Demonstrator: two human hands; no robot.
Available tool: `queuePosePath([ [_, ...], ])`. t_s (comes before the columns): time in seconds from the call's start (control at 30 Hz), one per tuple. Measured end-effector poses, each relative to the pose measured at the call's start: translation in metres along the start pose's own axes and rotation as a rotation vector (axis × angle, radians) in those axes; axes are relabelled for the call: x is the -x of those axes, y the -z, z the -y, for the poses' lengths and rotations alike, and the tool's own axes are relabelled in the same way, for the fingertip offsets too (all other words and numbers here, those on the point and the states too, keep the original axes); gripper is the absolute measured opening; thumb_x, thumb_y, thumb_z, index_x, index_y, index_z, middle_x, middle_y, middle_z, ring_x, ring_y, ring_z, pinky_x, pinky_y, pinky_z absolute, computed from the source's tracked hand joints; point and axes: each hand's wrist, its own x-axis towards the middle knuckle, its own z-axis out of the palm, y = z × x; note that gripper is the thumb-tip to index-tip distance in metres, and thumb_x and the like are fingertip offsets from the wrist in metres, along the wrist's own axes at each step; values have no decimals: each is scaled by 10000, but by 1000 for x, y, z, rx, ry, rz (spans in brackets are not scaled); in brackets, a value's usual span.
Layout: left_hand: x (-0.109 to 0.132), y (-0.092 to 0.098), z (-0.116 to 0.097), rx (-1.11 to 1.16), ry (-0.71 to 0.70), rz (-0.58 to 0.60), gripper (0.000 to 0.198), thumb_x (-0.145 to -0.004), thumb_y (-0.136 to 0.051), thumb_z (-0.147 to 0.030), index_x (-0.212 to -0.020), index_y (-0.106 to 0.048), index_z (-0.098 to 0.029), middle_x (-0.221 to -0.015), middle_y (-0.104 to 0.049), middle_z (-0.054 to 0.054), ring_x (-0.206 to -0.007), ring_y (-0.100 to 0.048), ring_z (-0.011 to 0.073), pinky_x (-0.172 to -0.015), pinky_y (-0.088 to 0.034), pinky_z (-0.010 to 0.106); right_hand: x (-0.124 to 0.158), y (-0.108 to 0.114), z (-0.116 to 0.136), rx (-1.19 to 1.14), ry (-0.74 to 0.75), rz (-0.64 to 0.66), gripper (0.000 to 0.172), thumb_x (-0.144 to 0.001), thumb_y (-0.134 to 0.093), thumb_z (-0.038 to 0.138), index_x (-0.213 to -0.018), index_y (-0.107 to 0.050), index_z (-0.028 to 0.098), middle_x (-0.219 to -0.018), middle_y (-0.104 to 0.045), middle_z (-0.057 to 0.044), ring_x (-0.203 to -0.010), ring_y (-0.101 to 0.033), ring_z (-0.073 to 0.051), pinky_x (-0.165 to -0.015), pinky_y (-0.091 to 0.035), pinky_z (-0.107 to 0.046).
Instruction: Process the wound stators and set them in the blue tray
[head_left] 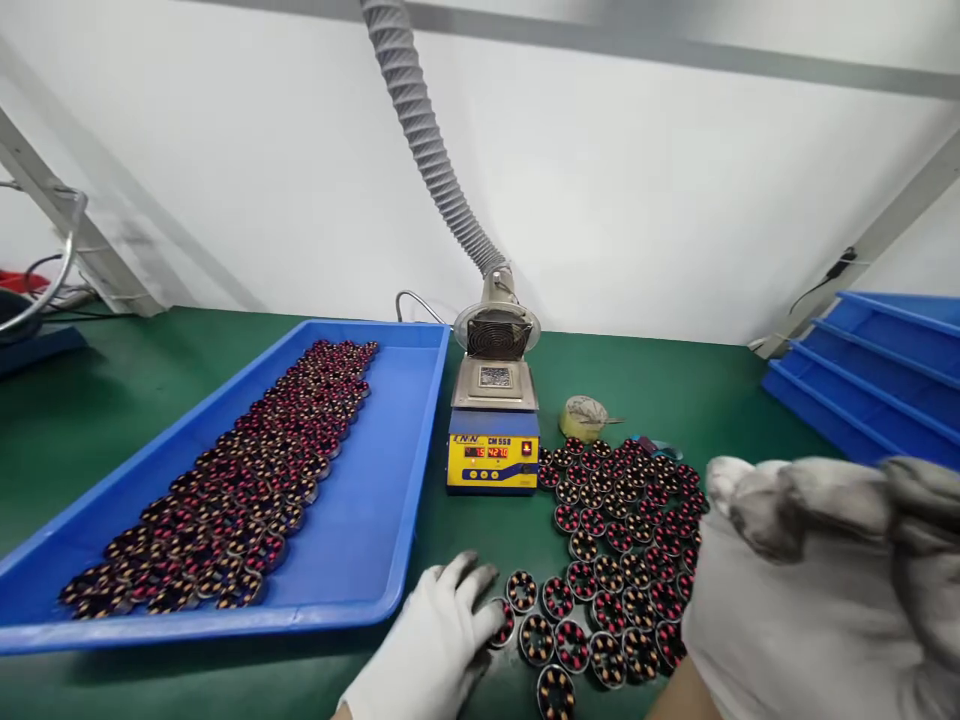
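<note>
Both hands wear white gloves with grey, soiled fingertips. My left hand [439, 640] lies low on the green mat, fingers stretched out, its tips touching a round wound coil [504, 622] at the edge of a cluster of several such coils [622, 540]. My right hand [832, 590] is raised close to the camera at the right, over the cluster's right side, its fingers curled together; whether it holds anything is hidden. A yellow and blue solder pot [493, 435] with a red display stands behind the cluster.
A large blue tray [367, 520] on the left holds several rows of coils [247, 490]. A grey ribbed extraction hose [420, 130] drops to the fan hood above the pot. A small tin [583, 415] sits beside it. Stacked blue trays [877, 370] stand far right.
</note>
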Motion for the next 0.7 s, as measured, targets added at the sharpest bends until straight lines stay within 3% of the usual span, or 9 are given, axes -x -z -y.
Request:
queuePosePath([
  [0.07, -7, -10, 7, -63, -41, -49, 237, -759, -639, -203, -975, -545, -231, -1296, -475, 105, -1183, -397, 377, -831, -427, 534, 1, -5, 0, -67, 23, 15, 144, -725, -689, 206, -869, -685, 196, -745, -683, 33, -667, -600, -109, -637, -531, -246],
  [0.13, -14, -13, 11, -130, -97, -84, 113, -788, -626, -198, -888, -573, -206, -1247, -523, 104, -1161, -432, 367, -792, -457, 506, 0, -10, -4, -57, -29, 68, 125, -704, -712, 197, -829, -708, 196, -721, -704, 21, -637, -632, -115, -601, -552, -225],
  [0.27, -28, 10, 15, -258, -196, -164, 52, -778, -637, -164, -745, -598, -173, -1104, -626, 71, -1079, -518, 338, -710, -501, 433, -9, -8, -24, 93, -108, 140, 111, -734, -687, 201, -831, -716, 247, -810, -725, 19, -732, -672, -113, -679, -553, -170],
  [0.33, -34, 40, 15, -300, -204, -324, 79, -758, -628, -162, -827, -596, -183, -1174, -584, 83, -1095, -498, 347, -729, -490, 449, -15, -5, -43, 138, -171, 130, 112, -755, -665, 216, -854, -709, 245, -880, -722, 2, -810, -665, -126, -731, -541, -184],
  [0.4, -39, 74, 12, -291, -183, -715, 195, -772, -561, -125, -945, -558, -214, -1211, -545, 67, -1155, -426, 330, -781, -456, 454, -20, -6, -63, 68, -264, 133, 151, -764, -654, 273, -904, -694, 234, -936, -711, -21, -864, -652, -145, -780, -526, -222],
  [0.47, -44, 101, 7, -274, -199, -1061, 146, -814, -545, -144, -949, -532, -196, -1181, -518, 105, -1137, -423, 313, -791, -442, 429, -24, -12, -80, -108, -361, 226, 269, -709, -692, 364, -935, -679, 217, -932, -707, -49, -867, -651, -181, -813, -514, -284],
  [0.5, -48, 110, 3, -235, -186, -1162, 132, -818, -551, -155, -941, -524, -196, -1172, -503, 108, -1136, -417, 307, -810, -434, 423, -25, -15, -87, -194, -399, 290, 327, -661, -723, 399, -924, -677, 211, -903, -709, -62, -849, -655, -204, -804, -515, -320],
  [0.57, -56, 115, -3, -178, -189, -1256, 132, -823, -548, -184, -951, -515, -193, -1197, -457, 112, -1140, -406, 296, -843, -418, 406, -26, -21, -93, -272, -422, 352, 369, -588, -768, 415, -879, -673, 211, -849, -710, -70, -815, -659, -227, -781, -516, -359],
  [0.7, -68, 105, -5, -40, -191, -1286, 391, -870, -488, -295, -1221, -403, -145, -1330, -328, 150, -1169, -393, 288, -901, -388, 390, -21, -25, -92, -188, -390, 250, 297, -539, -815, 312, -781, -665, 227, -836, -704, -40, -756, -647, -179, -707, -518, -287],
])
